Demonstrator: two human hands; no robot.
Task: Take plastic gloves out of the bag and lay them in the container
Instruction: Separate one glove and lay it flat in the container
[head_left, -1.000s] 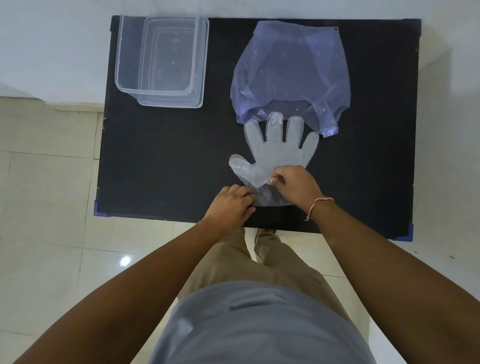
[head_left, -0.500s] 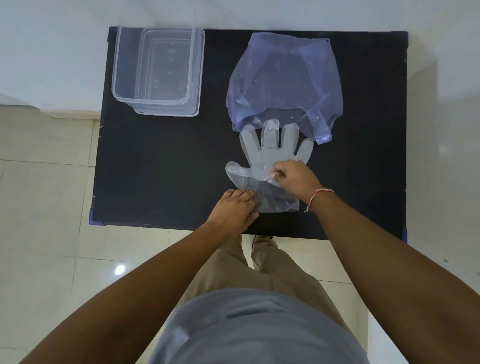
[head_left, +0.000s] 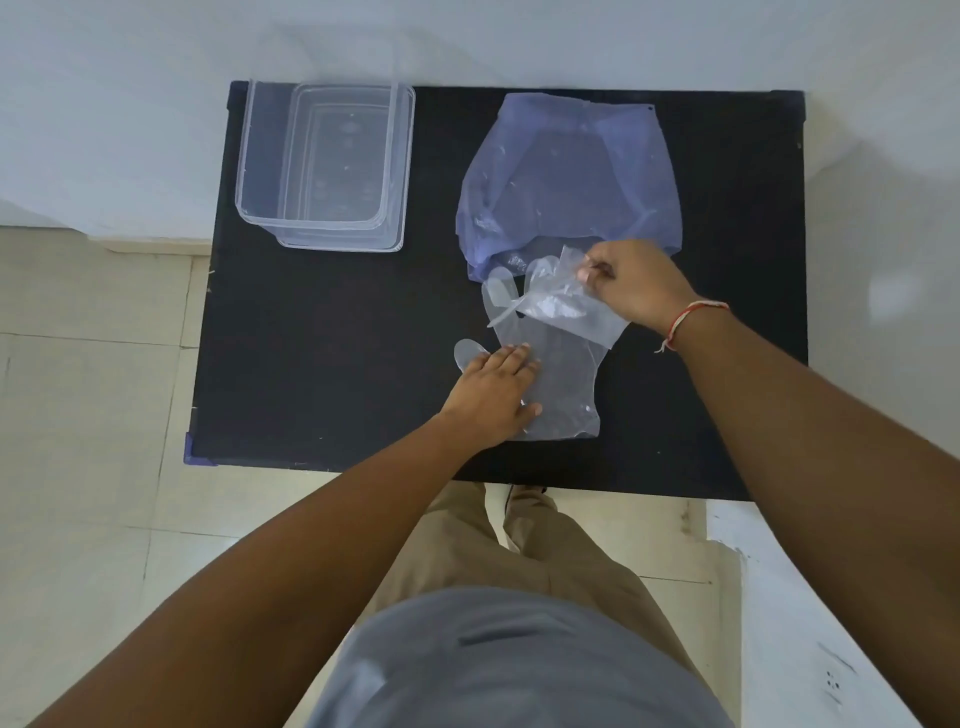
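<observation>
Item: thin clear plastic glove (head_left: 563, 384), lying flat on the black rectangular tabletop (head_left: 337, 353), just in front of the mouth of the crumpled bluish translucent plastic bag (head_left: 569, 176); its finger ends touch or overlap the bag's edge.

Step, as I read it: separating a top layer from the glove. I cannot tell whether that layer is a second glove or a folded cuff. Nothing lies in the clear rectangular plastic container (head_left: 324, 166), well apart at the table's far left.

Next move, my judgement: lift the peeled sheet free without dragging the lower one, then carry it left to the container.

Left hand (head_left: 491, 397): palm down, fingers together, pressing the glove flat.

Right hand (head_left: 636, 286): raised, thumb and fingertips pinched on the film's corner, wrist bent inward.
</observation>
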